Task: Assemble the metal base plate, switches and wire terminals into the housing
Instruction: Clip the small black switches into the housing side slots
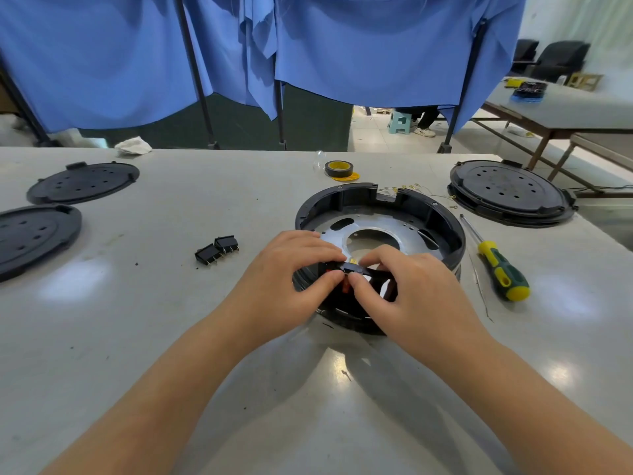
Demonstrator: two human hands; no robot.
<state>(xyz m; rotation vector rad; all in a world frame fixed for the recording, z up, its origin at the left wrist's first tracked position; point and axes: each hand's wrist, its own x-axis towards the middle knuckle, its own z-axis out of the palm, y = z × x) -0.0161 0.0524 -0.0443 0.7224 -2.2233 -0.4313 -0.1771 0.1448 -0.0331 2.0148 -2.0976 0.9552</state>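
Observation:
A round black housing lies on the grey table with a shiny metal base plate seated inside it. At the housing's near wall, my left hand and my right hand both pinch a small black switch with a red part under it. A brass terminal tip shows just above the switch. Two spare black switches lie on the table to the left. Thin wires with brass ring terminals lie behind the housing's far rim.
A yellow-and-green screwdriver lies right of the housing. A roll of black tape sits behind it. Black round covers lie at the far left, at the left edge and at the far right. Blue curtains hang behind the table.

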